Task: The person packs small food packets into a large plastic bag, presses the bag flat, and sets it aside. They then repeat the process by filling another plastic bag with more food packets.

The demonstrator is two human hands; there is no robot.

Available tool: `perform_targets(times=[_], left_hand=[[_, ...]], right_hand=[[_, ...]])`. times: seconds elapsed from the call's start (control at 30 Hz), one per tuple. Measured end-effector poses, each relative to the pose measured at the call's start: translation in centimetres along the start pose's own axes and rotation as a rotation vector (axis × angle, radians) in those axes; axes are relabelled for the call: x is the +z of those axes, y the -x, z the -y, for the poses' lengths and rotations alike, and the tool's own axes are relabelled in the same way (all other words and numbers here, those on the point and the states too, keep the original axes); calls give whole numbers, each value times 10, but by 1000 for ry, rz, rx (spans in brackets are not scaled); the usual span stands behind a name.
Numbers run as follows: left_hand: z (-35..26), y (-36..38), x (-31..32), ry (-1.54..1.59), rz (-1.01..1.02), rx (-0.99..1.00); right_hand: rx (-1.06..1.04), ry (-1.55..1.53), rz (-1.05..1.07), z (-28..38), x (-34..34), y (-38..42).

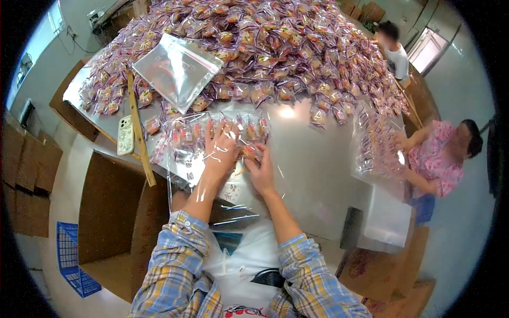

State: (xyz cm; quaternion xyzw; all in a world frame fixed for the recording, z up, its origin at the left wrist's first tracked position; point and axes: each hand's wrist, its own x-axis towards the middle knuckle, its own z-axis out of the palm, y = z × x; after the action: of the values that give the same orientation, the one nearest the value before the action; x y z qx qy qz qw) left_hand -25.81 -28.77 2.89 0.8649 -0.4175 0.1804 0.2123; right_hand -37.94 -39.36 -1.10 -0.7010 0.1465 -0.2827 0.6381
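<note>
A large clear plastic bag (183, 159) lies on the metal table in front of me, with a row of small wrapped snack packets (185, 133) along its far end. My left hand (221, 146) reaches inside the bag, its fingers stretched over the packets in the row. At the near side of that row, my right hand (261, 168) has its thumb and fingers around one wrapped snack packet (249, 152). The film's glare blurs the fingertips. Beyond the row, a stack of flat clear bags (177, 71) rests on the heap of packets.
A huge heap of wrapped packets (286, 42) covers the table's far part. A phone (125, 135) lies left beside a wooden strip (139, 127). An open cardboard box (108, 212) stands at left. At right, a person in pink (437, 159) handles a filled bag (376, 143).
</note>
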Motion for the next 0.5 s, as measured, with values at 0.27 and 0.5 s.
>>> perform_targets(times=[0.27, 0.5], left_hand=[[9, 11, 14, 10, -140, -49], [20, 23, 39, -28, -281, -134]], right_hand=[[-57, 226, 130, -22, -4, -24], [265, -65, -45, 8, 11, 1]])
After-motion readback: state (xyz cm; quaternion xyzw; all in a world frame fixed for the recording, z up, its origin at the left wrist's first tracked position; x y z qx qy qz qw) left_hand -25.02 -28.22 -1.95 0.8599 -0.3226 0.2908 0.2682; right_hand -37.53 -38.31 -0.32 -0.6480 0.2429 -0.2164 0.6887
